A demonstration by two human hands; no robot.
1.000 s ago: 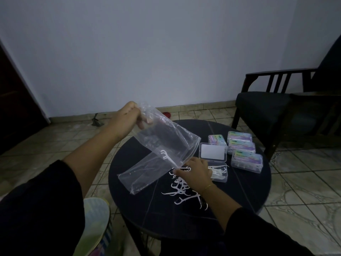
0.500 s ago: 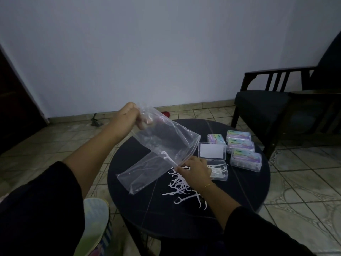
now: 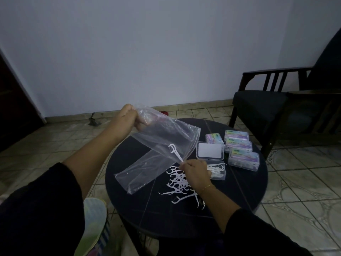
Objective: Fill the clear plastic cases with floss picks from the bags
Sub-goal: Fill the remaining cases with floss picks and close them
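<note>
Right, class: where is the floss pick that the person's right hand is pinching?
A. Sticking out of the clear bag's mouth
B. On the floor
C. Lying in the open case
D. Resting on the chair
A: the right hand pinches the floss pick at the mouth of the clear bag, which the left hand holds up.

A clear plastic bag (image 3: 162, 145) hangs slack above the table, one white floss pick (image 3: 174, 152) left inside. A loose heap of white floss picks (image 3: 180, 183) lies beneath. Beside it an open clear case (image 3: 217, 169) holds picks, lid (image 3: 210, 150) flat behind; four closed, filled cases (image 3: 243, 157) sit further right.
</note>
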